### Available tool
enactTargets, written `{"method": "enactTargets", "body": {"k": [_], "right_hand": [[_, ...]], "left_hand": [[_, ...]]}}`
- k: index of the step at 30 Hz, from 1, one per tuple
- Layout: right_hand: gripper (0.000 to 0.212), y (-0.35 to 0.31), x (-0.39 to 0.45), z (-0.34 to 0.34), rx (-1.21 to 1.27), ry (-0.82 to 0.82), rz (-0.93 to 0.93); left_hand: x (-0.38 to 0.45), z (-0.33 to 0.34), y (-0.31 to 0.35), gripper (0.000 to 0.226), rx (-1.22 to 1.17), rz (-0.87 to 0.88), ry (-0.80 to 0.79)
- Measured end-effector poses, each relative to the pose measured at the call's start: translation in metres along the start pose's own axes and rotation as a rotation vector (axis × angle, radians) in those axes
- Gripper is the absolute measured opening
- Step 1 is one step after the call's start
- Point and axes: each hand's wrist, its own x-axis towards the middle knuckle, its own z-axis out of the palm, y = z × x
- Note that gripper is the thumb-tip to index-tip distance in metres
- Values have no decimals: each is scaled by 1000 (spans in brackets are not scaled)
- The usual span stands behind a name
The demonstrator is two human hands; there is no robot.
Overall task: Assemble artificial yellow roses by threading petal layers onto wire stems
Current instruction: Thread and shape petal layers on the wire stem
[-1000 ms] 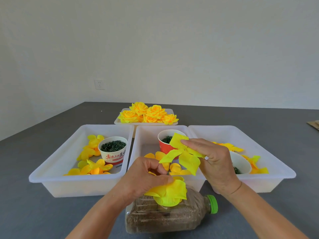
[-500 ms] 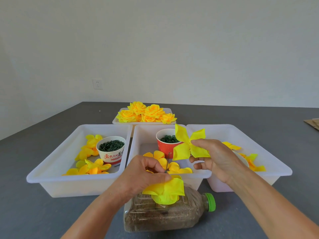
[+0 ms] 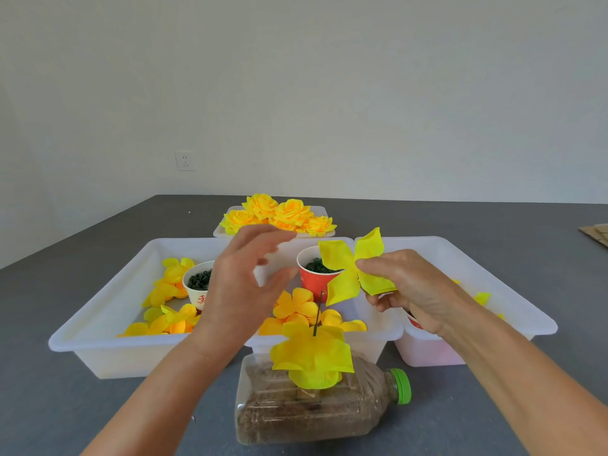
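Note:
A dark wire stem (image 3: 317,313) stands upright out of a plastic bottle (image 3: 316,406) that lies on its side, filled with brown grit. Several yellow petal layers (image 3: 312,355) are stacked low on the stem. My right hand (image 3: 411,291) pinches a four-lobed yellow petal layer (image 3: 352,266) by its centre, above and to the right of the stem tip. My left hand (image 3: 245,284) hovers above the trays left of the stem, fingers spread, holding nothing.
Three white trays stand side by side: the left tray (image 3: 98,311) holds loose petals and a white cup of green pieces (image 3: 199,284), the middle tray has a red cup (image 3: 314,274) and orange petals (image 3: 296,306). Finished roses (image 3: 279,213) fill a far tray.
My left hand has let go of the stacked petals on the stem and risen up and back, opening. My right hand lifted the petal layer and turned it upright.

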Motion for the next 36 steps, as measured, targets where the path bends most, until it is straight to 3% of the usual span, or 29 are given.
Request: {"method": "enactTargets", "body": {"k": [4, 8, 16, 20, 21, 24, 27, 29, 32, 36], "right_hand": [[23, -9, -2, 3, 63, -121, 39], [26, -13, -7, 6, 110, -261, 68], [55, -10, -17, -5, 254, -210, -165], [38, -10, -21, -7, 280, -107, -392], [35, -11, -22, -7, 231, -51, -464], [61, -15, -24, -10, -222, 90, -721], [67, -20, -20, -5, -492, 115, -800], [56, -24, -15, 0, -399, 91, -779], [33, -28, -6, 8, -45, 70, -622], [22, -27, 3, 12, 176, 53, -424]], "left_hand": [[16, 10, 11, 41, 243, 333, -60], [17, 15, 15, 10, 296, 538, -46], [10, 8, 8, 6, 417, 644, 208], [9, 7, 8, 2, 455, 652, 213], [8, 8, 8, 4, 443, 637, 209], [11, 8, 11, 12, 353, 583, 178], [16, 9, 11, 13, 265, 476, 81], [18, 11, 12, 13, 115, 314, 11], [22, 12, 15, 10, -221, -6, -68], [28, 14, 16, 23, -396, -231, -108]]}}
